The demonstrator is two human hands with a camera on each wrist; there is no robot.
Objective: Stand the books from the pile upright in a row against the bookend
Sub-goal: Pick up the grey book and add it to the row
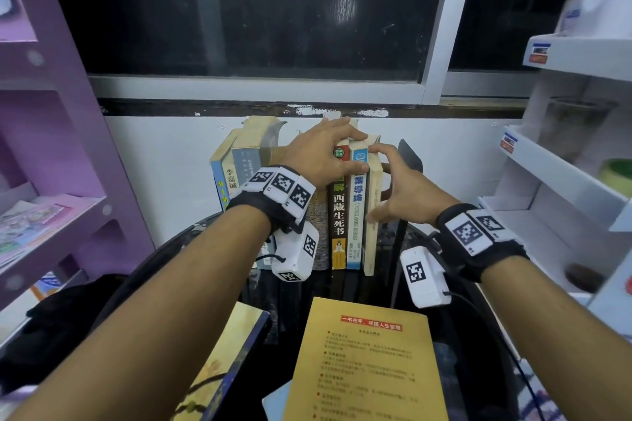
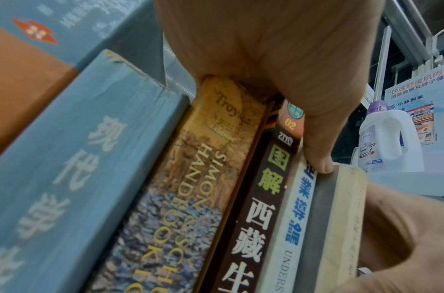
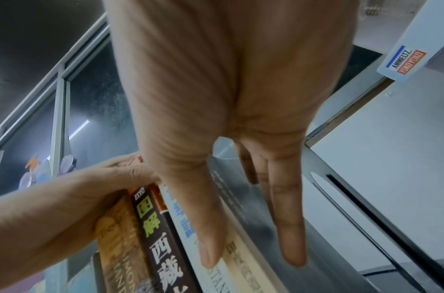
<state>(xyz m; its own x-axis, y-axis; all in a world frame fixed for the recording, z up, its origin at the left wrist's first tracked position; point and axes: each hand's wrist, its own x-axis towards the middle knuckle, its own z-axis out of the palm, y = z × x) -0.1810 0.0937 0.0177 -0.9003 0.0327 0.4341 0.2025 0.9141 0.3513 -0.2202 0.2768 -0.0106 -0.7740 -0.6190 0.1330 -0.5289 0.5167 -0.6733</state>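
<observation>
Several books stand upright in a row on the black round table (image 1: 485, 345). From the left I read a tan book (image 2: 216, 148), a dark brown book (image 1: 338, 215), a blue-and-white book (image 1: 357, 215) and a cream book (image 1: 374, 232). My left hand (image 1: 355, 152) grips the tops of these books, fingers over the top edges and thumb on the spines. My right hand (image 1: 386, 181) lies with straight fingers along the cream book's right cover, thumb on its spine. The black bookend (image 1: 408, 161) stands just right of that hand. A yellow book (image 1: 366, 369) lies flat at the front.
More books (image 1: 236, 164) lean at the row's left end. A dark-blue covered book (image 1: 225, 362) lies left of the yellow one. A purple shelf (image 1: 51, 147) flanks the left, a white shelf (image 1: 564, 181) with a detergent bottle (image 2: 389, 138) the right. A window wall is behind.
</observation>
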